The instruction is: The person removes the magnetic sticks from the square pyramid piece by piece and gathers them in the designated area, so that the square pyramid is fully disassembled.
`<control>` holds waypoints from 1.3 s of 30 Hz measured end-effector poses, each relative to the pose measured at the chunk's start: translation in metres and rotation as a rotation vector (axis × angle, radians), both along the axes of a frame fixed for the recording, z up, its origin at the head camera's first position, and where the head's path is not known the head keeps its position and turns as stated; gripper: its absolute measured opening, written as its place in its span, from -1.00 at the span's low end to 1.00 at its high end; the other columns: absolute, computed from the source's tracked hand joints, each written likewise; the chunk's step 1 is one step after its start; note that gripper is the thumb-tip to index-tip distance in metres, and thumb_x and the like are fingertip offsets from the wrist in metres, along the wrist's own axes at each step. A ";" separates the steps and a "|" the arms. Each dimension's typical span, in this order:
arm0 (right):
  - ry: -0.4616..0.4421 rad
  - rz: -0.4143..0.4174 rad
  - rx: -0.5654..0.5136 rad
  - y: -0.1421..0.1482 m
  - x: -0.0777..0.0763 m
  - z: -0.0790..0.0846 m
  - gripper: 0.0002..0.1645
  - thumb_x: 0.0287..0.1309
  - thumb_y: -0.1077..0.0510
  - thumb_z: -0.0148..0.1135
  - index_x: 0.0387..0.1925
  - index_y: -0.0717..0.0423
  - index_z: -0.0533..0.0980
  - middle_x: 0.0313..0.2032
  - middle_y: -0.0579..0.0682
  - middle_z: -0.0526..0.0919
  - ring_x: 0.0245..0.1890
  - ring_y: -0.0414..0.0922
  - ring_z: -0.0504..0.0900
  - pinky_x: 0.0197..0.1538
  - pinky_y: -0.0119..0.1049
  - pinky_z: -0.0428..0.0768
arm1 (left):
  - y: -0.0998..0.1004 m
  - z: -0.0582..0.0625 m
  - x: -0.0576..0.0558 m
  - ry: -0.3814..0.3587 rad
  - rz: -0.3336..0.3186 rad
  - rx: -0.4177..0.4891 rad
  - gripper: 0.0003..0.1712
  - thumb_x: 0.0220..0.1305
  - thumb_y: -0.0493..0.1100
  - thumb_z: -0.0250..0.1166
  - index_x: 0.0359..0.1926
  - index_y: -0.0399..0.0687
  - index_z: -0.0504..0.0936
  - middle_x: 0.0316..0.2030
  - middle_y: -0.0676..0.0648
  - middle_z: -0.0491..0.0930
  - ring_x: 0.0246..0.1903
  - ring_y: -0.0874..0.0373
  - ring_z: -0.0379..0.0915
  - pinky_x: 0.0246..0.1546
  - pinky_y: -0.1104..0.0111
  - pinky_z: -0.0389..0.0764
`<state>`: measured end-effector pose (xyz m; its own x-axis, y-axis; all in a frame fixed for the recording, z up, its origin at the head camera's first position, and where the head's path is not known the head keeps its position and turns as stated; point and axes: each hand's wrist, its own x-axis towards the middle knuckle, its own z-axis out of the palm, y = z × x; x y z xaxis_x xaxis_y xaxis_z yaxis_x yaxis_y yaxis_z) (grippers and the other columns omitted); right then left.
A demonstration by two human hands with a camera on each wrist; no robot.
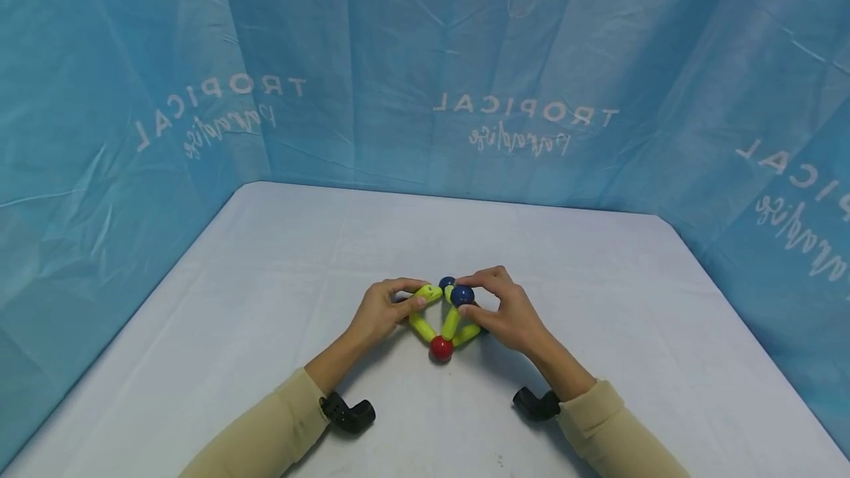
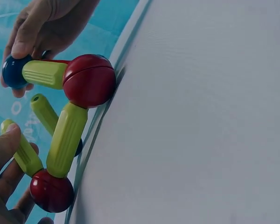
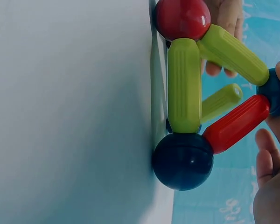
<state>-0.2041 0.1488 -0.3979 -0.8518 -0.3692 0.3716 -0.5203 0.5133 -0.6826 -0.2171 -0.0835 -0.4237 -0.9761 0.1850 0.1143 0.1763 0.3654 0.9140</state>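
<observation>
Building up a ball-and-rod frame (image 1: 451, 323), set near the middle of the white table (image 1: 305, 242) between two hands; step in hand, as judged, the joining of sloping rods at a raised corner. Left hand (image 1: 380, 308): thumb and fingers pinching a yellow-green rod (image 2: 26, 152), its lower end seated at the left red ball (image 2: 51, 192), its upper end unattached. Right hand (image 1: 510, 308): fingertips pinching the raised blue ball (image 1: 462, 295). Next move, by estimation, calls for bringing the unattached tip against that ball while the right hand keeps it steady; a jolt might part the joints. Condition of the frame: partly assembled, pyramid-like in outline. Balls, glossy: front red ball (image 1: 441, 348), left red ball, raised blue ball, right blue ball (image 3: 183, 162), and a far blue ball (image 1: 447, 282). Rods, ribbed along their length: mostly yellow-green, with one red rod (image 3: 235, 125) linking the raised and right blue balls. One further yellow-green rod, the far rod (image 2: 45, 113), slants up from the far blue ball, tip free. Joints at the far side are largely hidden by hands and rods; whether the base closes there cannot be told.
</observation>
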 end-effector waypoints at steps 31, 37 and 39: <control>-0.021 -0.274 -0.034 0.024 0.003 -0.005 -0.47 0.04 0.11 0.37 0.11 -0.06 0.50 -0.02 0.01 0.55 0.04 -0.06 0.40 0.16 0.10 0.39 | 0.027 0.002 0.035 0.017 0.047 -0.022 -0.74 0.06 -0.11 0.41 -0.16 0.10 0.71 -0.31 0.10 0.69 -0.10 0.18 0.44 0.05 0.12 0.37; -0.049 -0.283 -0.065 0.035 0.011 -0.008 -0.51 0.07 0.06 0.35 0.10 -0.09 0.52 -0.02 0.00 0.55 0.06 -0.09 0.38 0.13 0.10 0.36 | 0.029 0.001 0.039 0.043 0.042 -0.027 -0.74 0.09 -0.09 0.39 -0.14 0.08 0.70 -0.30 0.08 0.69 -0.09 0.15 0.46 0.05 0.12 0.38; -0.076 -0.285 -0.069 0.040 0.013 -0.009 -0.51 0.10 0.02 0.33 0.11 -0.12 0.51 0.00 -0.01 0.54 0.08 -0.08 0.36 0.11 0.10 0.35 | 0.029 0.000 0.040 0.052 0.045 -0.020 -0.74 0.10 -0.09 0.38 -0.14 0.06 0.69 -0.29 0.06 0.70 -0.08 0.12 0.48 0.07 0.09 0.37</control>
